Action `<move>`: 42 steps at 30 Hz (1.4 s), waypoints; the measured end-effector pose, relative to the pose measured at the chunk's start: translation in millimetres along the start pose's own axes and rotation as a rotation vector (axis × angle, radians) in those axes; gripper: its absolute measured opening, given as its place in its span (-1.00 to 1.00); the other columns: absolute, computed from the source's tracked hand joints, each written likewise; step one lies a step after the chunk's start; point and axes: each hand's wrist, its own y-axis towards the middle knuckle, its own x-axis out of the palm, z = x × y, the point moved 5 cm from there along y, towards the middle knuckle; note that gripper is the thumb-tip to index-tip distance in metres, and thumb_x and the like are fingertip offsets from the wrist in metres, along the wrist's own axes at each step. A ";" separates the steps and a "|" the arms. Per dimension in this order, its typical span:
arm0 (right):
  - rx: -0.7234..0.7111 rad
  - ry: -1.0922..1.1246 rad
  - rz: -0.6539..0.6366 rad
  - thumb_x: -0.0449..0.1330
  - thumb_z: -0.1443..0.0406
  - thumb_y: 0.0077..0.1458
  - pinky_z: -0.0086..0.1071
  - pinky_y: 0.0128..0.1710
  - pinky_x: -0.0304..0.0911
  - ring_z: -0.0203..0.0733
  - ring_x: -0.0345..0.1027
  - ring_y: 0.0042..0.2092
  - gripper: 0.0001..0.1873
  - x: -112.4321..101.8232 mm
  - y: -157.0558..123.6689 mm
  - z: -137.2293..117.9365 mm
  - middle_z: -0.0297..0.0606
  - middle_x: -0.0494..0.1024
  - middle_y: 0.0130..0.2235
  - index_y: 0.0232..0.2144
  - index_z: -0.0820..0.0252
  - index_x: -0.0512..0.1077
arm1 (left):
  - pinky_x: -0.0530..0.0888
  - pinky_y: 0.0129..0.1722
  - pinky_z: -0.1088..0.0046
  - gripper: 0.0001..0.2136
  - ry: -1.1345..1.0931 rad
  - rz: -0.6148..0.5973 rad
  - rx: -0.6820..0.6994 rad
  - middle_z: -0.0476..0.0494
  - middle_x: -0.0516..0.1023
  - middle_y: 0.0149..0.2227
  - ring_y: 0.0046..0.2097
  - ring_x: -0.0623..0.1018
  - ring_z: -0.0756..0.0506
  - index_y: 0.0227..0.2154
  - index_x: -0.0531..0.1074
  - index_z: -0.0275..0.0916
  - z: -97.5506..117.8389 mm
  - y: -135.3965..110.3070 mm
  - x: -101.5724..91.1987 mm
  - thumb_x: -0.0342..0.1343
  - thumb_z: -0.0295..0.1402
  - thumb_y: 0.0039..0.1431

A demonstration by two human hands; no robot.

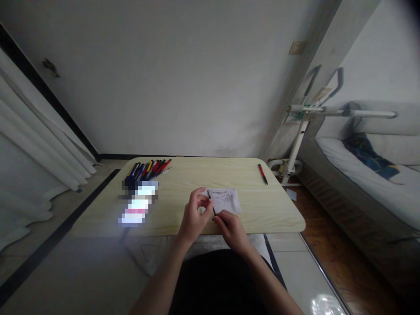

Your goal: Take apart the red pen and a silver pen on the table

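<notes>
My left hand [194, 215] and my right hand [231, 226] meet over the near edge of a pale wooden table [183, 175]. Both pinch a thin dark pen [211, 203], the left at its upper end, the right at its lower end. Just behind the hands lies a small white sheet of paper [226, 199] with faint marks on it. Both hands have their fingers closed on the pen.
A bunch of several red, black, blue and yellow pens [149, 169] lies at the table's far left, with a blurred patch [139, 202] in front of it. One red pen [263, 173] lies at the far right. A bed [367, 162] and a white metal stand [297, 144] are to the right.
</notes>
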 end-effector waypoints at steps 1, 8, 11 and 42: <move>0.001 0.007 0.002 -0.03 0.27 0.16 -0.44 -0.44 0.08 -0.27 0.25 -0.44 -0.73 -0.5 0.0 0.1 -0.30 0.36 -0.50 -0.53 0.20 0.34 | 0.40 -0.27 0.46 -0.59 -0.002 0.001 0.000 -0.06 0.43 -0.36 -0.34 0.47 -0.01 -0.05 0.16 -0.19 -0.6 0.3 -0.2 0.09 -0.42 0.01; 0.009 0.033 -0.005 -0.04 0.28 0.16 -0.44 -0.44 0.09 -0.27 0.26 -0.43 -0.73 -2.8 0.5 -1.9 -0.30 0.37 -0.49 -0.52 0.21 0.35 | 0.41 -0.26 0.46 -0.58 -0.008 0.018 0.003 -0.07 0.43 -0.36 -0.33 0.48 -0.01 -0.03 0.14 -0.20 -3.2 0.4 1.3 0.09 -0.42 0.02; 0.007 0.022 -0.004 -0.03 0.29 0.16 -0.44 -0.45 0.07 -0.28 0.24 -0.44 -0.73 -2.4 0.4 -2.0 -0.31 0.35 -0.51 -0.55 0.21 0.32 | 0.42 -0.26 0.45 -0.59 -0.003 0.014 -0.002 -0.07 0.43 -0.36 -0.33 0.48 -0.01 -0.03 0.13 -0.20 -3.3 -1.1 4.2 0.08 -0.41 0.04; -0.011 0.044 -0.019 -0.02 0.29 0.15 -0.43 -0.43 0.08 -0.27 0.22 -0.42 -0.74 -0.4 0.2 0.5 -0.30 0.35 -0.50 -0.55 0.20 0.30 | 0.44 -0.23 0.44 -0.56 0.227 -0.070 0.100 -0.06 0.44 -0.34 -0.32 0.49 0.02 0.02 0.08 -0.21 12.7 -4.1 9.5 0.04 -0.43 0.06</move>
